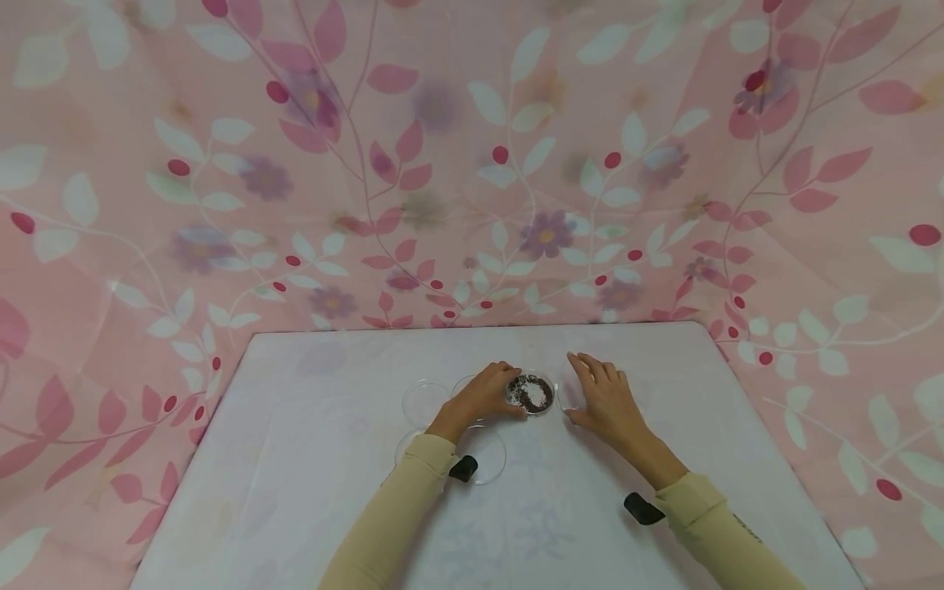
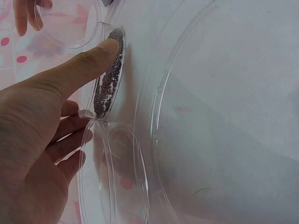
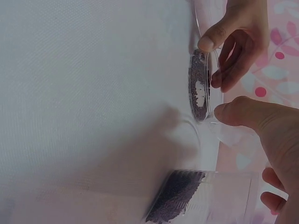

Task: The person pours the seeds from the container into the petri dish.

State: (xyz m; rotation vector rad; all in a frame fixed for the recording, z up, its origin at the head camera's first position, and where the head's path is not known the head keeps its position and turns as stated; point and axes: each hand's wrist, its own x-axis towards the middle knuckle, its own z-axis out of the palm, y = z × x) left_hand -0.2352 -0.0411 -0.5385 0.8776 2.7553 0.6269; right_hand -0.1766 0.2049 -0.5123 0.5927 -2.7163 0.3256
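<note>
The small round clear plastic dish of dark seeds (image 1: 531,394) sat on the white table (image 1: 310,459), between your hands and toward its far side. Your left hand (image 1: 483,397) pinched its left rim with curled thumb and fingers, so it was nearer. Your right hand (image 1: 603,399), fingers relaxed, rested just right on another clear dish (image 3: 231,135).

- Both arms wear long, close-fitting sleeves (image 1: 391,524) of pale yellow-beige cloth, ending at the wrists.
- A small black device (image 1: 464,468) sits at the left cuff.
- A matching black device (image 1: 643,509) sits at the right cuff.
- Left hand (image 1: 483,395) and right hand (image 1: 605,397) are bare, ungloved.
</note>
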